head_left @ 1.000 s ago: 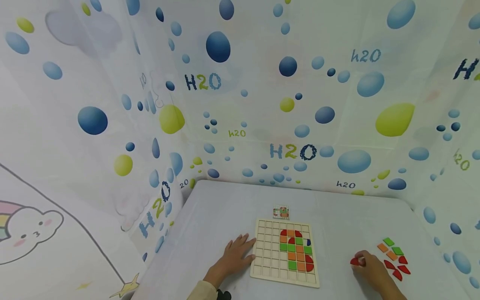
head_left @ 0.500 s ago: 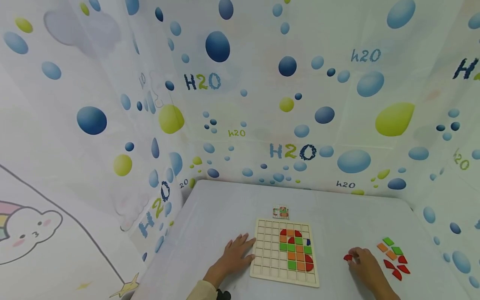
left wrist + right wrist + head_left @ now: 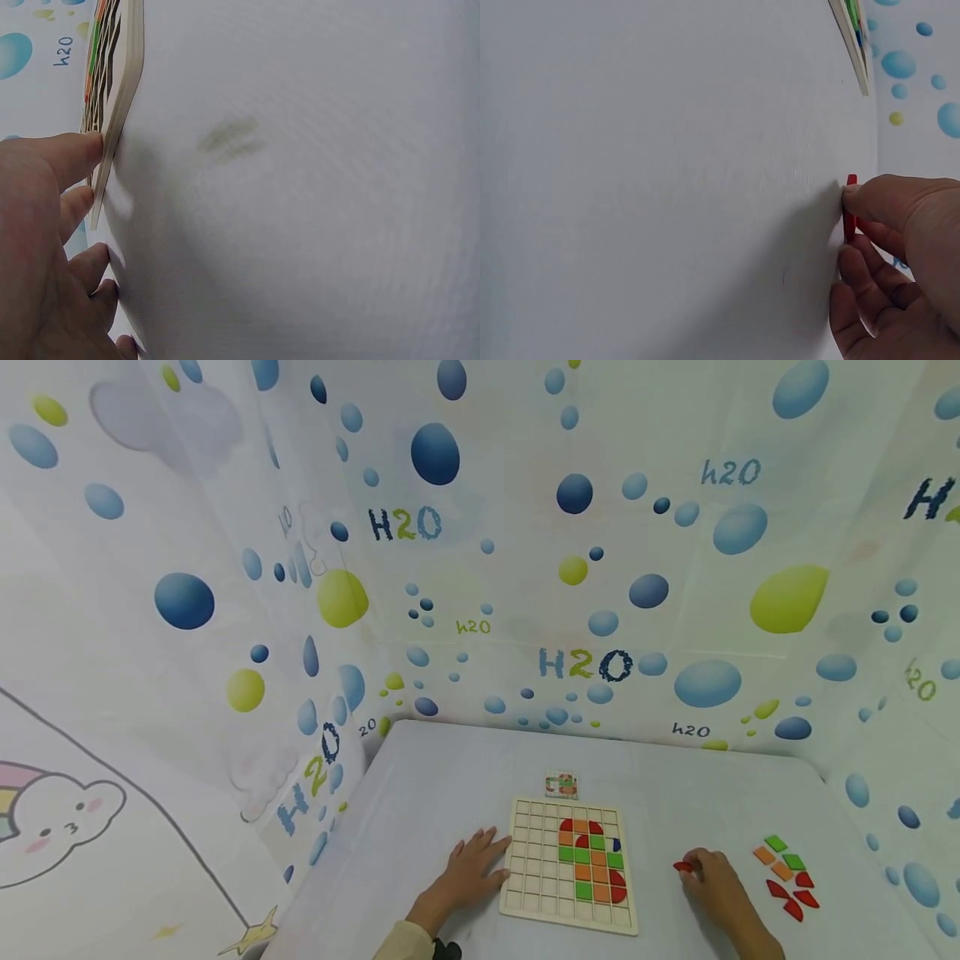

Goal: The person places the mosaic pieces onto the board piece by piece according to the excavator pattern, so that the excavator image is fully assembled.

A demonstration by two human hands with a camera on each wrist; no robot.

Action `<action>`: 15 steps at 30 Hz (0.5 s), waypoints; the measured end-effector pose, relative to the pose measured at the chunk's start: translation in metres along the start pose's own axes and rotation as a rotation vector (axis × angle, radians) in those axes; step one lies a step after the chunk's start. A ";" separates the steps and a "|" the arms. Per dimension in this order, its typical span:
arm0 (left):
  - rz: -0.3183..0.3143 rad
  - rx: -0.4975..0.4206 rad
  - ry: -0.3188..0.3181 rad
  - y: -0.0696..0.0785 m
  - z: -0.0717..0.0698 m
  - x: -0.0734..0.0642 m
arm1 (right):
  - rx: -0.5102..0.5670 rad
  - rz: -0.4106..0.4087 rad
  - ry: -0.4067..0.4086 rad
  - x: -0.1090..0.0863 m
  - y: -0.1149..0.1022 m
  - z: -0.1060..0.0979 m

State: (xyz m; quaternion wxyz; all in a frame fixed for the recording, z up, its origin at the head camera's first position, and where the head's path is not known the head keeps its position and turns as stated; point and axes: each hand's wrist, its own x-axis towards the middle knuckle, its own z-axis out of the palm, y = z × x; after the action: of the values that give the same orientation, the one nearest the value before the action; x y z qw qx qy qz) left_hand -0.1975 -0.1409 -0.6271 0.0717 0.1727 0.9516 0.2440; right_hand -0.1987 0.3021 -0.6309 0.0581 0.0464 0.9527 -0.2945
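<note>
A pale wooden grid board (image 3: 534, 887) lies on the table, with red, orange and green tiles and one dark blue bit in its right half. Against the board's left edge rests my left hand (image 3: 467, 878), its fingers spread; the left wrist view shows the thumb and a finger touching the rim (image 3: 129, 82). Right of the board, my right hand (image 3: 712, 887) pinches a red tile (image 3: 682, 866) with a curved side. In the right wrist view that red tile (image 3: 850, 214) stands edge-on between thumb and fingers, partly covered by them.
Loose green, orange and red tiles (image 3: 783, 865) lie at the right of the table (image 3: 450, 768). A small patterned card (image 3: 562, 784) lies just behind the board. Printed sheeting (image 3: 510, 585) hangs around the table's back and sides.
My right hand has moved left and slightly away from me with the red tile, from near the loose tiles toward the board. My left hand has stayed at the board's edge.
</note>
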 end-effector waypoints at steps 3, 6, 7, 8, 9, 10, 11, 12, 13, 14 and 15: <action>-0.001 -0.005 -0.002 0.000 -0.001 -0.001 | 0.013 -0.004 0.014 0.001 -0.007 0.005; 0.001 -0.011 -0.004 0.001 -0.002 -0.001 | 0.026 0.000 0.022 0.001 -0.016 0.009; 0.003 -0.011 -0.003 0.001 -0.002 -0.001 | 0.027 -0.003 0.021 0.002 -0.018 0.010; 0.002 -0.012 -0.003 0.001 -0.003 -0.001 | 0.029 -0.002 0.020 0.002 -0.021 0.011; 0.004 -0.011 -0.002 0.001 -0.003 -0.001 | 0.028 -0.001 0.018 0.003 -0.023 0.012; 0.005 -0.011 -0.002 0.001 -0.003 -0.001 | 0.029 -0.002 0.014 0.003 -0.026 0.012; 0.006 -0.011 -0.002 0.002 -0.004 -0.002 | 0.025 -0.005 0.008 0.003 -0.027 0.013; 0.003 -0.010 -0.004 0.002 -0.004 -0.002 | 0.021 -0.009 0.003 0.003 -0.029 0.013; 0.001 -0.010 -0.005 0.002 -0.005 -0.003 | 0.015 -0.016 -0.004 0.003 -0.030 0.014; -0.001 -0.012 -0.006 0.003 -0.005 -0.003 | 0.009 -0.021 -0.010 0.004 -0.032 0.014; -0.003 -0.013 -0.008 0.003 -0.006 -0.003 | -0.002 -0.032 -0.014 0.004 -0.034 0.014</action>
State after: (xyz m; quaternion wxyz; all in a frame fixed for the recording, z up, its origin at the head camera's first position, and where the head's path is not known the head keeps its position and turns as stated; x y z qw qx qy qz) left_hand -0.1949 -0.1419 -0.6205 0.0770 0.1720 0.9498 0.2496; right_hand -0.2055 0.2667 -0.6241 0.0599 0.0291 0.9532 -0.2949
